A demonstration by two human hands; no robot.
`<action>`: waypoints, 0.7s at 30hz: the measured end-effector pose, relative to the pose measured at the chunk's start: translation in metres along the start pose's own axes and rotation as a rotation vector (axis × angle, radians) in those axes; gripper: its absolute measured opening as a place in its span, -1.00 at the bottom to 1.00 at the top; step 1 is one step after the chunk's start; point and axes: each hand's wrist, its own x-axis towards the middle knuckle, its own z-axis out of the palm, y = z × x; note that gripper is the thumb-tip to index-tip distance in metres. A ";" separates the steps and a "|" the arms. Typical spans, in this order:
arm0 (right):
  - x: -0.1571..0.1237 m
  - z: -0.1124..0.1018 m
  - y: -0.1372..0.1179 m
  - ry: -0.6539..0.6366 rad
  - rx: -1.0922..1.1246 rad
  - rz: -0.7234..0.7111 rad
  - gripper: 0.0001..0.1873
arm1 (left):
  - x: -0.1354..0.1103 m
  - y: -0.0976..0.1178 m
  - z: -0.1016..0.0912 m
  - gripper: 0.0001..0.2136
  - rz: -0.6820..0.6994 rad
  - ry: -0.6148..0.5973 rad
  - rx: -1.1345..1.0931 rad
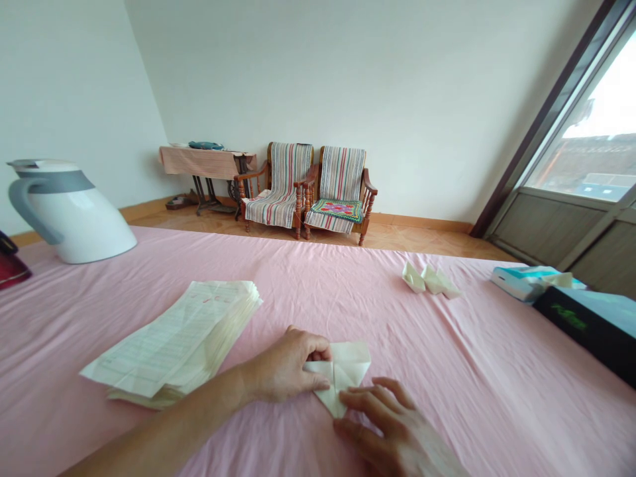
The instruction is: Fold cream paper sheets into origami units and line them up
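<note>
One folded paper [352,358] has left fingers [317,381] pinching its edge, right fingers [368,403] spread against it.

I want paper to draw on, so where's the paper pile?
In the head view, the paper pile lies left of centre on the pink cloth, between the white jug and the left hand, which holds a folded paper.

The bare left forearm [173,421] slants in from the lower left; the left hand [293,366] curls, thumb pinching; the right hand [392,424] angles palm down, fingers bent.
</note>
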 end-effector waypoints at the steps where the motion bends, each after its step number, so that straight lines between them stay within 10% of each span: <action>1: 0.001 0.000 0.000 0.005 0.004 0.000 -0.72 | -0.001 0.001 0.000 -0.90 -0.009 0.009 0.008; 7: 0.013 -0.016 -0.005 -0.047 -0.051 -0.037 -0.72 | -0.003 0.006 0.000 -0.73 -0.050 0.045 0.062; 10: 0.020 -0.032 -0.008 -0.299 -0.038 0.001 -0.82 | -0.004 0.007 0.001 -0.69 -0.048 0.063 0.083; 21: 0.025 -0.039 -0.009 -0.337 -0.031 -0.006 -0.83 | -0.019 0.019 0.016 -0.70 0.194 0.281 0.506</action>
